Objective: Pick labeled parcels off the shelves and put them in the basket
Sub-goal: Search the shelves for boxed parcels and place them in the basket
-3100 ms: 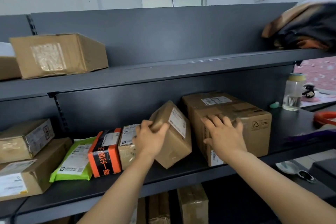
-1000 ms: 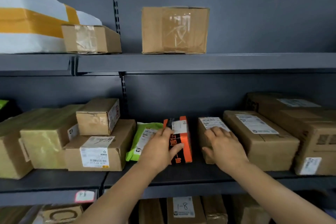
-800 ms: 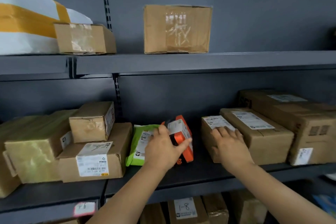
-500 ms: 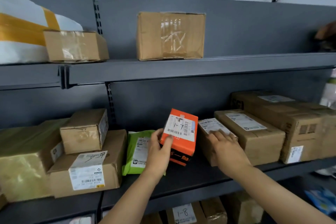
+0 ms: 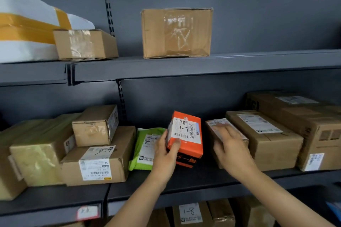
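Head view, nearest things first: a parcel marked 1-8 (image 5: 190, 212) is seen on the lowest shelf, below the two forearms. Above it, on the middle shelf (image 5: 184, 180), the picking step is judged to be in hand. The orange parcel (image 5: 186, 134) is grasped by the left hand (image 5: 166, 155), thumb on its front and fingers behind, and is tipped back so that its label, marked 1-7, is turned to the camera. Whether its lower edge is clear of the shelf cannot be told. The right hand (image 5: 232, 151) is laid with straight fingers on the small brown box (image 5: 212, 123) just beside it and grips nothing, though it is blurred. A green mailer (image 5: 145, 145) leans just left of the orange parcel, and a long carton (image 5: 267, 134) lies right of the small box. Farther up, a taped carton (image 5: 177, 33) stands on the upper shelf. No basket is in view, so for the next move the parcel would have to be drawn out between its neighbours and carried to wherever the basket stands. A second ago the orange parcel stood on edge between mailer and box with its label not readable — since then it has been raised and turned, while the right hand has been kept on the small box.
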The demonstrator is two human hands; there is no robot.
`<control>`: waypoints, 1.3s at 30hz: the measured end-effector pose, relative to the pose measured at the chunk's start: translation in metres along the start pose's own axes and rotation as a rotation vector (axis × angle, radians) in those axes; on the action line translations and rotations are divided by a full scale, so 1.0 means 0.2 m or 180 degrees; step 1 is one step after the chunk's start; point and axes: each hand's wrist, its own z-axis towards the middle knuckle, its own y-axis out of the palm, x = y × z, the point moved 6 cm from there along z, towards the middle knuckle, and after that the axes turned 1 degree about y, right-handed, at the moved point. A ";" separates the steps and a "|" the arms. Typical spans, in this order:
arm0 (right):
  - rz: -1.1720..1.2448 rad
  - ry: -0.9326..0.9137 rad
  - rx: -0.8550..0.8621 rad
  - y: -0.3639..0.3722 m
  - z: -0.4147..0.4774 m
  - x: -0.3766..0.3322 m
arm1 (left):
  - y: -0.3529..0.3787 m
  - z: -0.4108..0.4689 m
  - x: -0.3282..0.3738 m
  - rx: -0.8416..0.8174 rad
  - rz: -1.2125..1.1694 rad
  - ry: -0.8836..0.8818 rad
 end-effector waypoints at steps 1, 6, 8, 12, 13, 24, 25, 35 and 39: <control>0.0130 -0.0198 -0.0158 0.01 -0.01 -0.04 | 0.01 -0.01 0.00 0.0069 0.0077 -0.0013; -0.0228 -0.0855 -0.1004 0.16 -0.07 -0.20 | 0.12 -0.05 0.01 -0.0075 0.0519 -0.0211; -0.0312 -0.0710 -0.1117 0.20 -0.06 -0.19 | 0.16 -0.07 0.01 -0.0288 0.0795 -0.0238; -0.0505 -0.0716 -0.1200 0.22 -0.05 -0.15 | 0.10 -0.10 0.09 -0.0125 0.1557 0.0152; -0.0555 -0.0750 -0.1233 0.22 -0.05 -0.15 | 0.06 -0.11 0.12 0.0016 0.1718 0.0330; -0.0684 -0.0484 -0.1233 0.21 -0.03 -0.17 | -0.28 0.01 -0.13 -0.0670 0.4351 -0.0095; -0.0696 -0.0469 -0.1236 0.21 -0.03 -0.17 | -0.28 0.01 -0.14 -0.0705 0.4352 -0.0075; -0.0801 -0.0506 -0.1259 0.23 -0.04 -0.17 | -0.25 -0.01 -0.15 -0.0545 0.4614 0.0334; -0.0821 -0.0514 -0.1244 0.23 -0.04 -0.17 | -0.24 -0.02 -0.20 -0.0807 0.4469 0.0524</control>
